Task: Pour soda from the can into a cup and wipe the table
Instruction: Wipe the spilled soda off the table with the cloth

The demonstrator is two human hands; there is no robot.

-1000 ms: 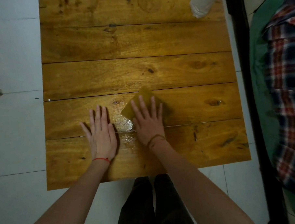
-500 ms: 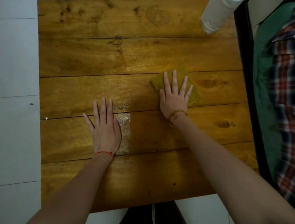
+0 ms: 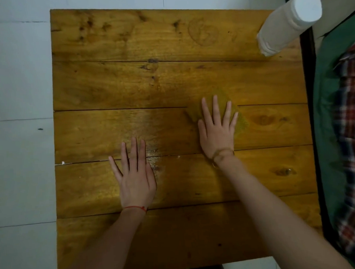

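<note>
A wooden plank table point(image 3: 101, 82) fills the view. My right hand point(image 3: 217, 130) lies flat, fingers spread, pressing a yellow-green cloth point(image 3: 241, 121) onto the table right of centre. My left hand point(image 3: 135, 176) rests flat on the wood, holding nothing, fingers slightly apart. A shiny wet patch point(image 3: 154, 163) sits beside the left thumb. A tall white cup point(image 3: 285, 26) stands at the far right corner of the table. No can is in view.
White tiled floor point(image 3: 21, 161) lies left of the table. A green and plaid fabric point(image 3: 343, 127) lies along the right edge behind a dark frame point(image 3: 309, 83). The far planks hold only the cup.
My right hand has slid the cloth from beside the left hand, up and to the right, away from the wet patch. The left hand has stayed flat. The view shifted to show more of the table.
</note>
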